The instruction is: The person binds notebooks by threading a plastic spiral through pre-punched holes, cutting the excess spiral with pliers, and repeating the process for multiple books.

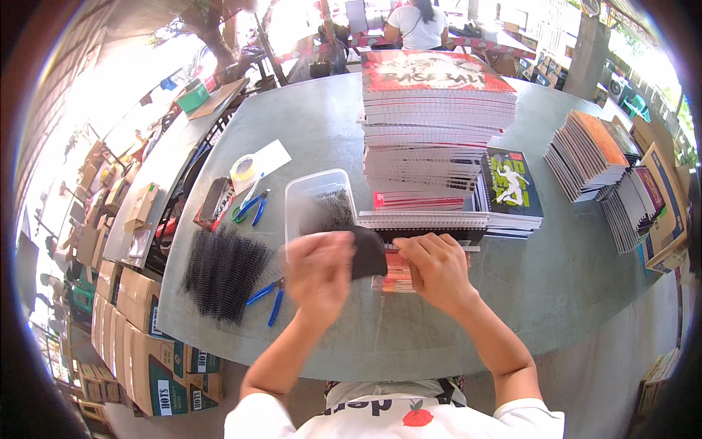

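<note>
Closest to me, my left hand (319, 269) is blurred and curled around the near edge of a dark, flat cover sheet (363, 249), gripping it; the sheet looks black and thin, and it reaches from that hand toward the right, raised a little off the grey-green counter (556, 293). My right hand (437, 268) sits just beside it, fingers bent down and pressing on a small notebook (395, 274) with a reddish-orange cover that lies flat on the counter, partly hidden under the dark sheet and under both hands; whether that hand pinches it or only holds it down I cannot tell. To my left, a heap of black spiral binding coils (223, 271) lies on the counter with blue-handled pliers (269, 298) touching its near right side. Just beyond my hands stands a clear plastic tub (316, 197) holding more black coils, and to its left lie green-handled scissors (247, 207) and a roll of tape (243, 167) on a white sheet. Farther back rises a tall stack of spiral notebooks (435, 124), and well off to the right are fanned piles of notebooks (596, 157).
</note>
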The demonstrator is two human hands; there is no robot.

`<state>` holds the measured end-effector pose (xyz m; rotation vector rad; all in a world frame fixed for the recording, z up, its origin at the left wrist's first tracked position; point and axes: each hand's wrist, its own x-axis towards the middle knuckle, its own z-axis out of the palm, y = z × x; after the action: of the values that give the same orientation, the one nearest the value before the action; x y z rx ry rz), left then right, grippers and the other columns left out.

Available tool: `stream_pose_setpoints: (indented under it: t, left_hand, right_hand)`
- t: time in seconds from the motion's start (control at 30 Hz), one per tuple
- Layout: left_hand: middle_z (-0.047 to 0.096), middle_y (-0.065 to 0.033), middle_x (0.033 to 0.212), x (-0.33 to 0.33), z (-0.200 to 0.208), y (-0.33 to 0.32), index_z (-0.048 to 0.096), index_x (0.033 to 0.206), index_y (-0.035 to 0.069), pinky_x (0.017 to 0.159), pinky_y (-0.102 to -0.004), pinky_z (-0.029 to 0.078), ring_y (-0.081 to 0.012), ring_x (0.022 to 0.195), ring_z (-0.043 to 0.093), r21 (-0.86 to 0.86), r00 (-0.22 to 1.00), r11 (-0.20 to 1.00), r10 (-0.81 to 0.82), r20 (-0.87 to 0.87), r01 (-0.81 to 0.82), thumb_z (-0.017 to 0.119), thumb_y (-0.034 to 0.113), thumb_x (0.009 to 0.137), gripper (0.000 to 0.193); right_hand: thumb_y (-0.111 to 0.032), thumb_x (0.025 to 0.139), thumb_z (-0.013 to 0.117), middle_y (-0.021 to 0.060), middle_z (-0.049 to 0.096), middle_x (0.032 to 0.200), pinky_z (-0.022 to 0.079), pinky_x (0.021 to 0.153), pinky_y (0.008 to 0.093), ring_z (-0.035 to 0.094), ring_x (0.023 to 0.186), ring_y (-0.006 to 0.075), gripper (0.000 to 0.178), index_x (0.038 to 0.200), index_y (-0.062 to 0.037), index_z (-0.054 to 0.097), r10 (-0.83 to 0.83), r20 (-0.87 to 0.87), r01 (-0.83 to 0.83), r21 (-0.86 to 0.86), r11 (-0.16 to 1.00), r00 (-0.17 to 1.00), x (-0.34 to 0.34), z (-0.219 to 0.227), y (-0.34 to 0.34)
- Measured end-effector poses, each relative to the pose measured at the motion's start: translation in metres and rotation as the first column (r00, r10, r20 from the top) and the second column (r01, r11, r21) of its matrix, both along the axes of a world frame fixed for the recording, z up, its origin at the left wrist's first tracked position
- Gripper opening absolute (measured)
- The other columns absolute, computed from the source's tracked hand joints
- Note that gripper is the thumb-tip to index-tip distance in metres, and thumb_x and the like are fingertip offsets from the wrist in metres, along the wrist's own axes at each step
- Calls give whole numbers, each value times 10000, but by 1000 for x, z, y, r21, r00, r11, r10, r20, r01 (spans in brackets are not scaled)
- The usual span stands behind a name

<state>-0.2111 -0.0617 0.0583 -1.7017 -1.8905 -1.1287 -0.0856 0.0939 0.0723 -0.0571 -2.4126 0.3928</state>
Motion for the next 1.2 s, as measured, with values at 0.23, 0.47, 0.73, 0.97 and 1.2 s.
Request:
stream_pose_setpoints:
  t: [0.23, 0.47, 0.73, 0.97, 1.2]
  left_hand:
    - [586, -75, 893, 2, 10, 8, 653, 946, 43, 719, -327, 473, -235, 807, 566, -41, 1000, 999, 7, -4, -7, 705, -21, 694, 266]
    - [602, -85, 858, 7, 61, 24, 686, 948, 88, 736, -335, 464, -244, 817, 567, 384, 951, 870, 289, 110, -309, 716, 21, 699, 259]
    - [519, -98, 851, 15, 54, 37, 665, 942, 79, 707, -338, 480, -261, 807, 541, 370, 949, 878, 241, 202, -302, 694, -27, 673, 290]
    - [568, -73, 864, 25, 23, 50, 655, 887, 68, 685, -317, 475, -222, 778, 567, -197, 995, 975, -100, 22, 102, 690, 6, 695, 204]
    - [555, -53, 885, 27, 50, 56, 676, 901, 110, 638, -299, 462, -188, 738, 550, 181, 988, 977, 127, -90, -109, 711, 24, 687, 234]
  right_hand:
    - [-135, 804, 687, 57, 668, 747, 484, 536, 246, 614, 590, 110, 165, 880, 11, 670, 86, 140, 26, -649, 760, 986, 37, 15, 44]
    - [-114, 798, 723, 5, 632, 721, 448, 564, 197, 547, 642, 41, 168, 885, 21, 672, -77, -310, -269, -905, 330, 948, 28, -49, 41]
    - [-96, 774, 736, 37, 664, 785, 463, 587, 192, 564, 655, 53, 176, 895, 16, 675, -24, -309, -293, -923, 249, 951, 27, -52, 45]
    - [-82, 844, 664, 53, 674, 877, 489, 600, 181, 590, 737, 55, 142, 938, 25, 658, 13, -352, -338, -887, 314, 936, 32, -40, 40]
    - [-54, 848, 652, 54, 657, 893, 510, 652, 188, 593, 786, 63, 150, 959, 45, 631, 33, -322, -316, -896, 312, 946, 37, -37, 41]
